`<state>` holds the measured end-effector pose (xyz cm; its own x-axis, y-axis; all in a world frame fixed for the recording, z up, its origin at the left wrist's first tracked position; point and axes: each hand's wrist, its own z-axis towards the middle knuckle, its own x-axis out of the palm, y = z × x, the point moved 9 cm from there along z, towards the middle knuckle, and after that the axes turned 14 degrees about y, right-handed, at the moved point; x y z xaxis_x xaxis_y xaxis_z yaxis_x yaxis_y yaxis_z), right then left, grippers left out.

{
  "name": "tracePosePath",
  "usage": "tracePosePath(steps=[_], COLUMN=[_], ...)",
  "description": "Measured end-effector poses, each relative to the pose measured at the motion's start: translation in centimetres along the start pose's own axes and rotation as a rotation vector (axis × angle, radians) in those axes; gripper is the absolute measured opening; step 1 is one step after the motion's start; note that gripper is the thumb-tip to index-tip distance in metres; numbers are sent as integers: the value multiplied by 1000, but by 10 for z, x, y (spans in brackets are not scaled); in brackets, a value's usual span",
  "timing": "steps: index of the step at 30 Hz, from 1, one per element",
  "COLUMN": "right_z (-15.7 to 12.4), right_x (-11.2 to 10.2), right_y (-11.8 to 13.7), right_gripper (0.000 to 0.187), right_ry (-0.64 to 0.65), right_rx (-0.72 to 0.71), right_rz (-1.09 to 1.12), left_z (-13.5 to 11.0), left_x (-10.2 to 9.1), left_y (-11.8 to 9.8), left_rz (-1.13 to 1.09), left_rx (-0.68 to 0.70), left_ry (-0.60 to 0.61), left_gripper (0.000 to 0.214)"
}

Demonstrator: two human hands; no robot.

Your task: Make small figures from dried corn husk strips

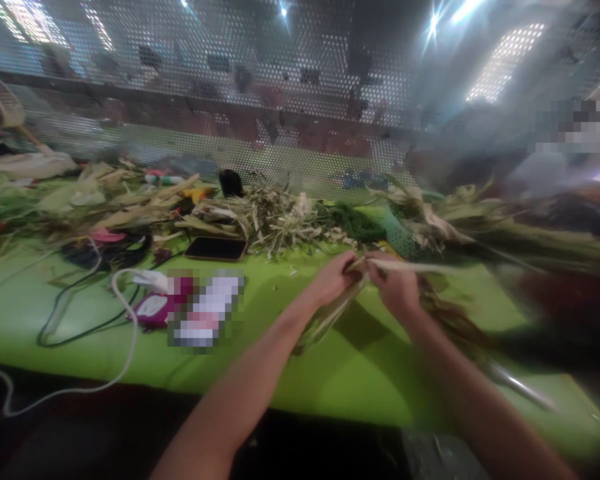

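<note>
My left hand (336,277) is closed on a bundle of pale dried leaf strips (336,317), whose loose ends trail down and to the left over the table. Close beside it, my right hand (396,287) pinches a flat pale strip (423,267) that sticks out to the right. The fingers of both hands nearly meet where the strips come together. Motion blur hides how the strips cross there. Below my right wrist lie brownish dried leaves (450,310), partly covered by the forearm.
The green table (260,373) carries a heap of dried leaf scraps (280,220) and a green perforated basket (400,230). A dark phone (216,249), a magenta power strip (155,308) with white and black cables, and a blurred-out phone-like item (213,310) lie left. A metal rod-like tool (523,387) lies right.
</note>
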<state>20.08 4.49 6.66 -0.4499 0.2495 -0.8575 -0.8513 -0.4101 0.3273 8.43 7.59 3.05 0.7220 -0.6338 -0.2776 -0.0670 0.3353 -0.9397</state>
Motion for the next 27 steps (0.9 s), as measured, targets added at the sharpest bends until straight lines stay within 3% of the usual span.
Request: tracePosePath(steps=[6,10,16,22,27], right_z=[1,-1,-4,-9,-8], right_x=[3,3,3,16,14], right_y=[-22,-20,-10,-13,-8], right_gripper=[32,27,21,19,18], right_ry=[5,4,-5,-65,-42], right_rx=[234,340,402,481,460], right_rz=[520,817,1078,1347,1411], left_z=[-3,-7,-11,-15,-16], left_x=[0,-2,-2,0,6], left_y=[-7,-17,-29,-23,-28], left_rz=[-5,-65,-217,-426,-633], left_rx=[-9,15,92,53,86], left_ry=[123,175,229,273,324], left_gripper=[7,13,16,26,35])
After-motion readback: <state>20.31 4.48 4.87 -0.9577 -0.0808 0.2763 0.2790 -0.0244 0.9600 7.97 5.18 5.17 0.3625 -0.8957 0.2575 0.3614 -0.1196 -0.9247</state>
